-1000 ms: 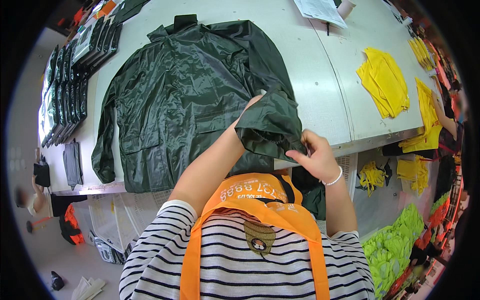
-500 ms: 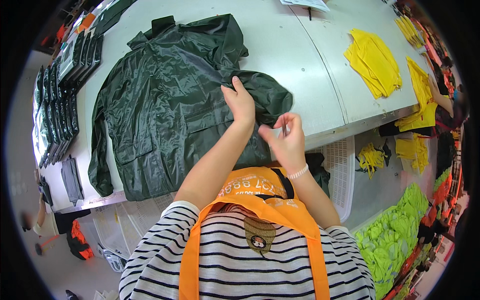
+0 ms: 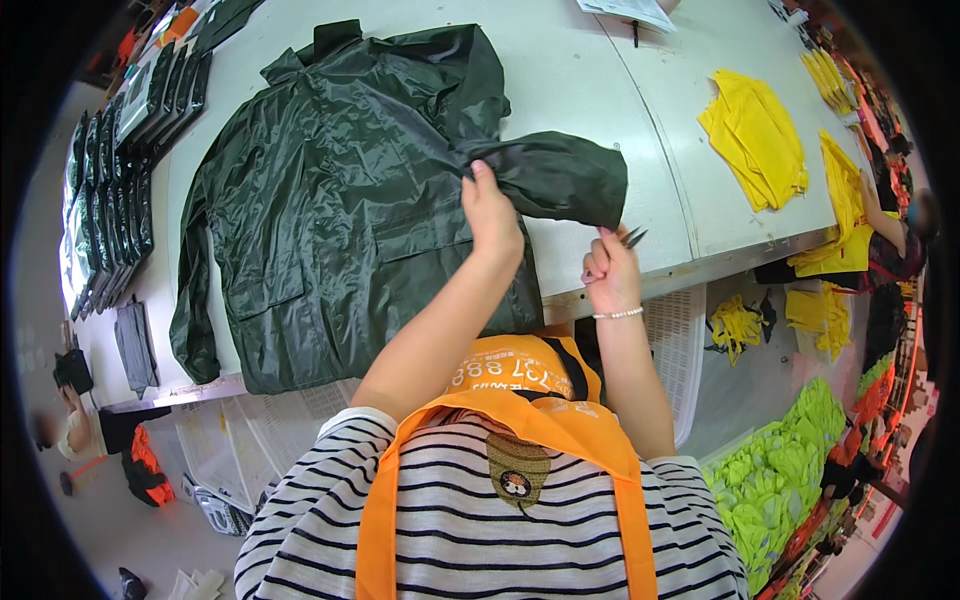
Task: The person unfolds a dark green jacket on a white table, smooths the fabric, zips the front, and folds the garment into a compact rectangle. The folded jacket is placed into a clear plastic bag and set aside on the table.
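Presently in the left hand (image 3: 494,222): a fold of sleeve (image 3: 570,178), gripped between thumb and fingers, close to the body of the dark green jacket (image 3: 365,190).
Right hand (image 3: 612,272): closed round a small dark pointed tool (image 3: 635,238), probably thread snips, just below the cuff (image 3: 617,195); whether a fingertip also pinches the cuff, I cannot tell.
Jacket: spread on the worktop (image 3: 570,85), left of its middle, collar (image 3: 338,38) toward the far edge, hem (image 3: 300,382) along the near edge.
Progress: the jacket is laid out and its other sleeve (image 3: 192,300) lies along its left side; I judge that work on the held cuff is under way, not finished, and the jacket is unfolded.
Worktop's left edge: stacked dark packages (image 3: 112,225) in shiny wrapping, with 1 folded grey cloth (image 3: 135,345) near the near-left corner.
Worktop's far edge: white papers (image 3: 628,12).
Worktop's right part: yellow pieces (image 3: 755,145); beyond them, a co-worker's arm (image 3: 880,212) by more yellow cloth (image 3: 846,200) at the near edge.
Below the near edge: white slatted crates (image 3: 680,345); farther right, a lime-green heap (image 3: 785,470).
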`<state>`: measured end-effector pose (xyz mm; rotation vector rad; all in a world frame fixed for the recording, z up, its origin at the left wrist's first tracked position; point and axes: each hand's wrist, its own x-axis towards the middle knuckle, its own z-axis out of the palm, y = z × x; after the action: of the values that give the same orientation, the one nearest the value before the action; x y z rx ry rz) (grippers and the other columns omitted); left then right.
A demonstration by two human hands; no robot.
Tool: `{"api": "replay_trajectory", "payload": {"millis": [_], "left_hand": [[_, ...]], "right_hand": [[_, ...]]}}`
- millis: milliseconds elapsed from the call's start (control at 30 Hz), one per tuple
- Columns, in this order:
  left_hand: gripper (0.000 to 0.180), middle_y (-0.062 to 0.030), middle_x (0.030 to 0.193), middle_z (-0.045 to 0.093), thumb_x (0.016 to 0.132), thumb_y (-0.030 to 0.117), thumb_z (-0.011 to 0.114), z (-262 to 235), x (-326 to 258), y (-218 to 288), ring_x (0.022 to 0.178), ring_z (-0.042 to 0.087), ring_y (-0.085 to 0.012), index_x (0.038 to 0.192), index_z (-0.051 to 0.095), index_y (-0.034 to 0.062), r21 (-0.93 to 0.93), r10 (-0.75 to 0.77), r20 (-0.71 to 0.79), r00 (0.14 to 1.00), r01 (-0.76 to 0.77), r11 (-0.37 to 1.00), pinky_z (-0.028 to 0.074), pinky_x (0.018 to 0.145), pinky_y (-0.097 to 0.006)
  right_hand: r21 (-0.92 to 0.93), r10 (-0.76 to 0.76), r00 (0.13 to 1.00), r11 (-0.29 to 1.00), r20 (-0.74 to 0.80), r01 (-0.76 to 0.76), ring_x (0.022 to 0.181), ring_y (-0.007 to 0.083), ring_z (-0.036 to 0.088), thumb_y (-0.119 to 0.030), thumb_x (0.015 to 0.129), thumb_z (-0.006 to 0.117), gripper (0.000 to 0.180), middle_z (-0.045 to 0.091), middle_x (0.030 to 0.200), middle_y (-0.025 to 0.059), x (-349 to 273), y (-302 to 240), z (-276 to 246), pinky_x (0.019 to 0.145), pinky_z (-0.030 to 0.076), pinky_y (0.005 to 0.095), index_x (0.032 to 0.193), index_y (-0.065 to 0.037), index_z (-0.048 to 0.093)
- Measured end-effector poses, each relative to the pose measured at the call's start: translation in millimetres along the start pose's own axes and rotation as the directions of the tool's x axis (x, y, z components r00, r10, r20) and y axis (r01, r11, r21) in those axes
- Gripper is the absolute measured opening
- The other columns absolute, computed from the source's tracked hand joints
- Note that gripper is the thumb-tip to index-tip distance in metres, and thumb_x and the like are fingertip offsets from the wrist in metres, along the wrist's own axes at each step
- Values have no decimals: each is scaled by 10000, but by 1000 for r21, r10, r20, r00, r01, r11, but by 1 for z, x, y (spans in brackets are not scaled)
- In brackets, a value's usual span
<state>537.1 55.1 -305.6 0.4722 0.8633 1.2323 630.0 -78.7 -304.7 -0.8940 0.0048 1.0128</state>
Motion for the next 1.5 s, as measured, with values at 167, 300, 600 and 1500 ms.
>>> {"api": "replay_trajectory", "payload": {"millis": [167,300,600,1500], "left_hand": [[347,-73,977,632,981,362,447,-10,14,39,898,610,-200,1081,548,46,5,-446,110,888,449,894,497,813,-354],[352,-69,996,640,965,374,484,-34,21,49,914,619,-199,1088,561,53,45,-533,229,815,538,842,500,818,-351],[418,-60,1085,613,961,390,493,-46,12,52,970,578,-167,1175,540,34,256,-462,146,875,418,872,450,874,-322],[858,-144,1516,230,801,587,570,-253,148,123,1389,208,-355,1446,291,96,862,334,345,877,-155,-482,142,1092,-567]], "right_hand": [[-784,332,826,588,456,196,421,35,381,-30,897,521,120,609,650,42,-44,-43,23,409,323,191,929,-27,637],[-646,-7,935,721,354,250,496,-11,366,-43,868,598,243,684,925,77,-26,-70,6,469,330,150,1110,-41,625],[-875,223,918,438,328,206,692,57,482,-86,806,697,273,638,874,51,-16,-30,42,614,429,231,1039,30,616],[-570,141,792,-621,594,538,1377,280,271,6,876,456,526,332,1475,78,143,114,59,1125,158,524,1377,-145,410]]}}
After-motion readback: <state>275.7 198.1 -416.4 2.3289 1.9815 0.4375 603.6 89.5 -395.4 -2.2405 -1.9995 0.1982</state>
